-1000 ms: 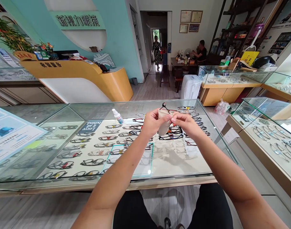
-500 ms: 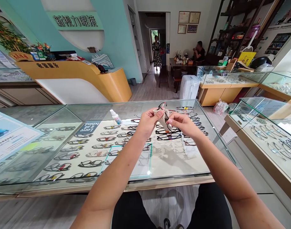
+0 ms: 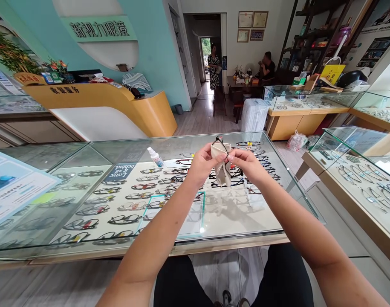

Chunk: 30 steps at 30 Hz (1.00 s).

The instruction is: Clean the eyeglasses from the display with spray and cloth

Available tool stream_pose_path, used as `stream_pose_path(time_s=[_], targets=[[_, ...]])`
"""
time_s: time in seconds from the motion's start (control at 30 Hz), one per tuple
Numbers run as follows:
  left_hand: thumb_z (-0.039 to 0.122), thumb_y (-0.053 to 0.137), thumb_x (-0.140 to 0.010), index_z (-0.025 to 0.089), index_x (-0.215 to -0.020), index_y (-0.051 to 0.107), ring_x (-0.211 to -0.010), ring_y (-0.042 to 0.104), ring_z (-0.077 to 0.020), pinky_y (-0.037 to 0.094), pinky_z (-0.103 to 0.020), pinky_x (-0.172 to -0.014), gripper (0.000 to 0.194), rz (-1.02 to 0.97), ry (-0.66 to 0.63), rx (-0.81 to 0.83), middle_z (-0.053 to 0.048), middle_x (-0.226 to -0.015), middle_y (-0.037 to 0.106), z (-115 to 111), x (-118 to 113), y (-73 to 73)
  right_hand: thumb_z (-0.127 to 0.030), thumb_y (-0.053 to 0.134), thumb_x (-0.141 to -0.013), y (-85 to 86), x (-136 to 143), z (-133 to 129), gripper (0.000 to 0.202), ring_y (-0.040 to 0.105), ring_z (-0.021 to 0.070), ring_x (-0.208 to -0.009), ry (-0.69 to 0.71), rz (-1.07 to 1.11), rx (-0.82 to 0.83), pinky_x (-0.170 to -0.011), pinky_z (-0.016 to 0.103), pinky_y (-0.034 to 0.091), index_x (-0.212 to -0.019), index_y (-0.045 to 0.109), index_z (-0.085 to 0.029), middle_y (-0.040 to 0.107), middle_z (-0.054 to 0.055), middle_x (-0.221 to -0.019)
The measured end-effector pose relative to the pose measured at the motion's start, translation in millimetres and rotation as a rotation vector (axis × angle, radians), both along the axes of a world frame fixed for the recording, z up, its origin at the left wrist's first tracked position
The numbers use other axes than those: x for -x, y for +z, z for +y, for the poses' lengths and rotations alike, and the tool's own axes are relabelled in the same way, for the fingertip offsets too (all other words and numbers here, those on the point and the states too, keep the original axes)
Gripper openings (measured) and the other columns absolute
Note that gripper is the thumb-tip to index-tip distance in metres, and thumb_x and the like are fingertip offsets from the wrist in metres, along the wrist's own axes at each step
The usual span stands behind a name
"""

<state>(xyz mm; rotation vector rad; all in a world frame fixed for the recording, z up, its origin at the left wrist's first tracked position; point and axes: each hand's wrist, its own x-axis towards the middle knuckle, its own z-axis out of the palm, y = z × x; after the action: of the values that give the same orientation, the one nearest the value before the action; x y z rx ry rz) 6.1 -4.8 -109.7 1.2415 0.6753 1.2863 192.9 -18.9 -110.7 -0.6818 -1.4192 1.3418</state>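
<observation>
Above the glass counter my left hand (image 3: 204, 163) pinches a beige cloth (image 3: 221, 150) that wraps part of a pair of glasses (image 3: 218, 139). The cloth hangs down below the fingers. My right hand (image 3: 246, 163) is closed on the dark frame of the same glasses, its fingertips meeting the left thumb. One dark part of the frame sticks up over the cloth; the lenses are mostly hidden. To the left of my hands, a white spray bottle (image 3: 155, 157) stands on the counter top.
Rows of glasses (image 3: 124, 218) lie inside the glass display counter (image 3: 233, 232). A printed sheet (image 3: 15, 187) stands at the left. Another display case (image 3: 357, 170) is on the right. At the back are a person in a doorway (image 3: 214, 66) and a seated person (image 3: 267, 66).
The cloth has been spread and now hangs lower between my hands. My right hand has shifted slightly left against the left thumb. The person in the doorway has come a little closer.
</observation>
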Motion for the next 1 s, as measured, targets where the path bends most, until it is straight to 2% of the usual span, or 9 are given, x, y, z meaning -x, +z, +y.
stream_pose_path(time_s=[0.1,0.2,0.37,0.57,0.8,0.9,1.0], targets=[[0.042,0.108,-0.057,0.018,-0.099,0.077,-0.08,0.069,-0.0171,0.057,-0.027,-0.076,0.057,0.05,0.029,-0.04,-0.003,-0.089,0.079,-0.2,1.0,0.8,-0.063,0.096,-0.074,-0.3,-1.0,0.8,0.046,0.059,0.017,-0.08,0.025,0.028,0.055,-0.077,0.03,0.046,-0.075,0.075,-0.022,0.071,0.001,-0.083],[0.043,0.107,-0.059,0.017,-0.089,0.077,-0.072,0.067,-0.0169,0.055,-0.027,-0.069,0.049,0.092,0.045,-0.06,-0.003,-0.079,0.077,-1.0,2.6,2.5,-0.063,0.096,-0.074,-0.7,-2.5,1.3,0.046,0.06,0.0168,-0.083,0.073,0.015,0.085,-0.083,0.03,0.046,-0.075,0.076,-0.021,0.073,0.001,-0.085],[0.044,0.107,-0.056,0.016,-0.077,0.078,-0.063,0.061,-0.0138,0.049,-0.025,-0.06,0.046,0.116,0.154,-0.09,-0.002,-0.073,0.074,-2.8,5.1,6.4,-0.06,0.091,-0.083,-3.1,-5.2,2.0,0.041,0.06,0.0169,-0.087,0.113,-0.055,0.064,-0.087,0.031,0.044,-0.08,0.079,-0.021,0.077,0.003,-0.092],[0.056,0.104,-0.06,0.016,-0.075,0.077,-0.059,0.057,-0.0119,0.047,-0.024,-0.058,0.051,0.09,0.22,-0.066,-0.001,-0.068,0.071,1.2,7.8,8.1,-0.053,0.087,-0.088,-7.6,-6.9,4.7,0.032,0.063,0.0186,-0.091,0.155,-0.091,0.045,-0.093,0.033,0.047,-0.083,0.081,-0.022,0.078,0.003,-0.095],[0.06,0.102,-0.066,0.016,-0.08,0.079,-0.06,0.059,-0.0127,0.05,-0.026,-0.061,0.051,0.026,0.161,-0.025,-0.001,-0.07,0.072,7.5,8.5,3.1,-0.044,0.085,-0.088,-6.6,-10.2,8.0,0.025,0.063,0.0188,-0.09,0.194,-0.078,0.065,-0.092,0.033,0.047,-0.078,0.08,-0.022,0.076,0.002,-0.087],[0.059,0.102,-0.066,0.017,-0.083,0.078,-0.063,0.062,-0.0146,0.052,-0.028,-0.064,0.052,0.0,0.113,-0.01,-0.001,-0.071,0.072,8.5,10.0,4.9,-0.047,0.086,-0.086,-3.3,-10.1,6.4,0.028,0.061,0.0177,-0.086,0.17,-0.041,0.085,-0.089,0.032,0.045,-0.079,0.08,-0.021,0.076,0.002,-0.087],[0.054,0.103,-0.065,0.018,-0.094,0.079,-0.07,0.068,-0.0167,0.055,-0.029,-0.07,0.053,-0.024,0.024,0.018,-0.002,-0.079,0.076,8.1,11.2,6.7,-0.053,0.093,-0.079,1.0,-8.8,3.7,0.035,0.061,0.017,-0.084,0.132,0.022,0.135,-0.085,0.031,0.044,-0.077,0.08,-0.021,0.076,0.003,-0.086]])
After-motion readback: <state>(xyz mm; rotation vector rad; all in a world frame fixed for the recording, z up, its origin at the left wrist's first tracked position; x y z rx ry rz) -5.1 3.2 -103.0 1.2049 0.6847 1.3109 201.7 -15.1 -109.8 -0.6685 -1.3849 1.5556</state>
